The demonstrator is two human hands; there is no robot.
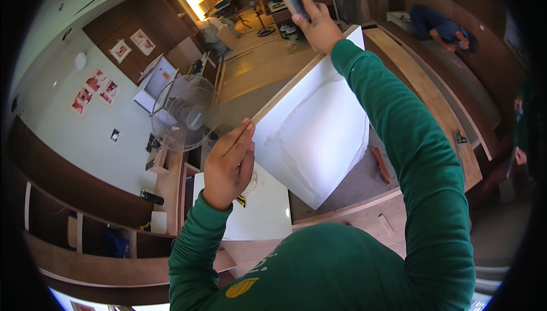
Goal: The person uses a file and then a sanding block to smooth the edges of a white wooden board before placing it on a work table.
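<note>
A white panel (327,134) with a raw wooden edge stands tilted in front of me, a smeared outline on its glossy face. My left hand (228,166) is closed at the panel's left corner, fingers together along the edge. Beyond the panel's far end, my right hand (320,25) grips a sanding block (292,0), dark grey on its broad face with a tan side. The block is held up past the wooden edge, and whether it touches the edge cannot be made out.
A second white board (268,211) lies below my left hand. A wire-caged fan (185,114) stands at the left. Long wooden frames (421,83) run along the right, where another person (444,29) crouches. A reddish-brown strip (380,166) lies beside the panel.
</note>
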